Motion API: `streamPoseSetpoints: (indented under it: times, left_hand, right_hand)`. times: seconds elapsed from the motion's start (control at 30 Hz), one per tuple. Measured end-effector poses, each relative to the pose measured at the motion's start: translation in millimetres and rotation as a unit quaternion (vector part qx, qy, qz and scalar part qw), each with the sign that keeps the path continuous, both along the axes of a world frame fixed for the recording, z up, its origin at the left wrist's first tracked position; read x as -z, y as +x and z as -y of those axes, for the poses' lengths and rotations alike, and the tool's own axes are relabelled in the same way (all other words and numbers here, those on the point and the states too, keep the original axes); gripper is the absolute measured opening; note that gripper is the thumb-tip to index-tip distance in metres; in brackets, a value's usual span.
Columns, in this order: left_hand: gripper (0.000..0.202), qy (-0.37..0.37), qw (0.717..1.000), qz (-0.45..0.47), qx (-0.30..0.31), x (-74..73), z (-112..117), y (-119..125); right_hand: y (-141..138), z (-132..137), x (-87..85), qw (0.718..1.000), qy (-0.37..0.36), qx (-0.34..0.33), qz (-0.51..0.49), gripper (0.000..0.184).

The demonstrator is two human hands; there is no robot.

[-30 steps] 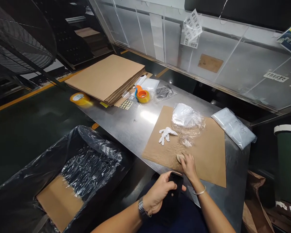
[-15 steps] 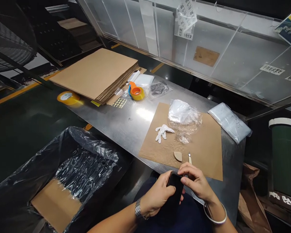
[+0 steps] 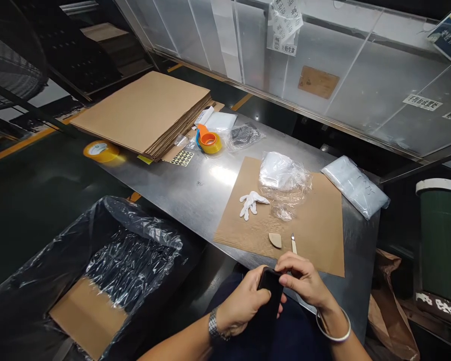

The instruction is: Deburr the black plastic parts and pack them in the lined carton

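Note:
A dark, flat, phone-shaped object [image 3: 271, 288] is held low, in front of my body near the table's front edge. I cannot tell whether it is a phone or a phone case. My left hand [image 3: 250, 301] wraps around it, thumb lying over its face and fingertips showing at the far side. At its top right corner, my right hand [image 3: 302, 281] pinches the edge between thumb and fingers. Just beyond my right hand lies a small craft knife [image 3: 293, 244] with a pale handle. Left of the knife is a beige quarter-round piece [image 3: 275, 240].
A cardboard sheet [image 3: 319, 240] on the metal table [image 3: 161, 195] bears white gloves [image 3: 252, 204] and clear plastic bags [image 3: 285, 173]. Further left are a tape dispenser [image 3: 209, 142], a tape roll [image 3: 100, 151] and stacked cardboard [image 3: 146, 110]. A black-lined bin [image 3: 135, 215] stands at lower left.
The view has shifted slightly, so the table's contents sit a little further left and higher. Both hands keep nearly the same hold on the dark object.

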State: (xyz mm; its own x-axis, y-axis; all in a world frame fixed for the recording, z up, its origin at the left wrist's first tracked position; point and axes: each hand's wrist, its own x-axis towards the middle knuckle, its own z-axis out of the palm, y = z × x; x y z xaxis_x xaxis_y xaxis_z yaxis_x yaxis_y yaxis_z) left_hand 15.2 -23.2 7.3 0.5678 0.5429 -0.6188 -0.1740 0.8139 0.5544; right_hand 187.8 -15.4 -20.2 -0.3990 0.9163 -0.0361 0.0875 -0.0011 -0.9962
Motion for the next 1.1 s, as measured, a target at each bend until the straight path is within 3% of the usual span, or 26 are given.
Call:
streamPoseSetpoints:
  times: [0.47, 0.73, 0.9, 1.1]
  left_hand:
    - [0.022, 0.015, 1.000, -0.011, 0.005, -2.5, 5.4, 0.4]
    - [0.020, 0.020, 1.000, -0.013, 0.004, -0.9, 6.3, 0.9]
    - [0.018, 0.030, 0.999, -0.014, 0.005, -3.9, 6.9, 0.5]
    - [0.017, 0.029, 0.999, -0.027, 0.009, -6.6, 7.3, 0.4]
  right_hand:
    - [0.0, 4.1, -2.6, 0.999, 0.032, 0.000, -0.012, 0.009]
    - [-0.1, 6.4, -2.8, 0.999, 0.023, 0.005, -0.025, 0.011]
    - [-0.5, 7.6, -2.9, 0.999, 0.007, 0.019, -0.036, 0.003]
    - [-1.9, 6.7, -4.2, 0.999, -0.001, 0.003, -0.040, 0.008]
